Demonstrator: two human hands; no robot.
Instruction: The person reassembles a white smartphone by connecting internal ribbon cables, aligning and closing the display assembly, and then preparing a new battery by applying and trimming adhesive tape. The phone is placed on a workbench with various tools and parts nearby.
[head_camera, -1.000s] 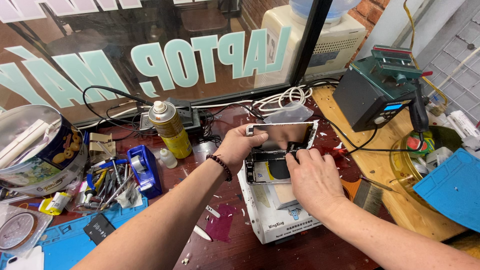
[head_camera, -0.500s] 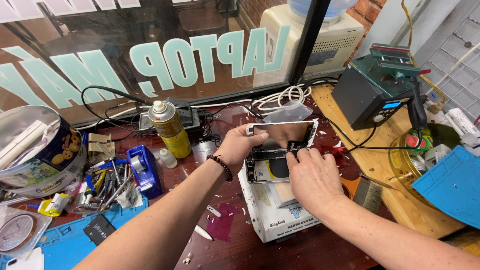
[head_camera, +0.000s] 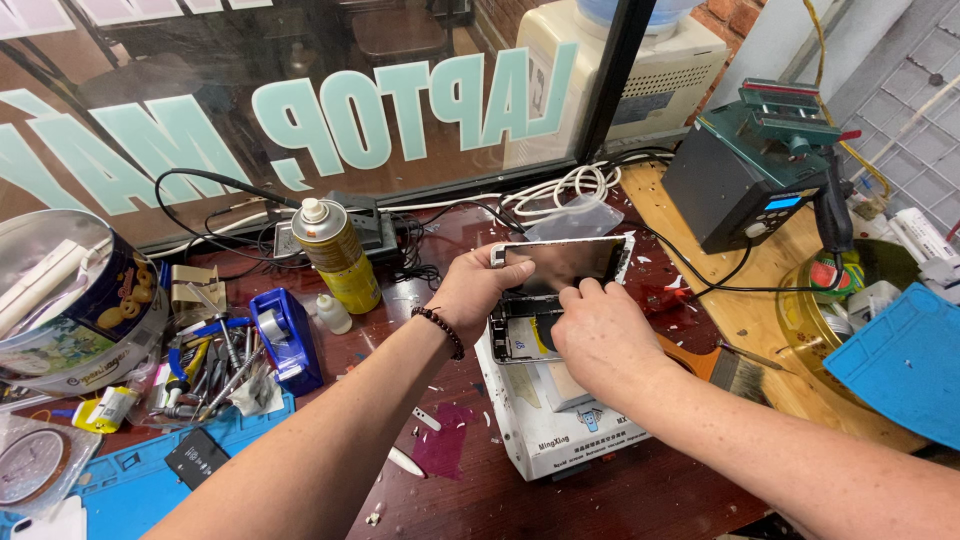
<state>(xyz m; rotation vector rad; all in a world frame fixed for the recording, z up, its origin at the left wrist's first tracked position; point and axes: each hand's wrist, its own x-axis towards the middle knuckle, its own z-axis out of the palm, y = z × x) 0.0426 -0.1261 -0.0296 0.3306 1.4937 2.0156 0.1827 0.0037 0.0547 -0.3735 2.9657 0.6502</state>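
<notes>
A phone with a white frame lies opened on a white box-shaped heating plate (head_camera: 560, 440). Its screen panel (head_camera: 565, 262) is lifted up at the far end, tilted away from the phone body (head_camera: 522, 336), whose insides show. My left hand (head_camera: 478, 290), with a bead bracelet on the wrist, grips the screen's left edge. On the panel's lower right edge rests my right hand (head_camera: 600, 335), its fingers pressing between screen and body.
A yellow spray can (head_camera: 335, 253), a blue tape dispenser (head_camera: 285, 335), loose tools (head_camera: 205, 375) and a round tin (head_camera: 70, 300) sit at the left. A green soldering station (head_camera: 750, 170), a brush (head_camera: 735, 370) and a blue mat (head_camera: 905, 360) are on the right. Cables run along the window.
Both hands stay on the phone; the screen panel is held at nearly the same tilt. No clear movement otherwise.
</notes>
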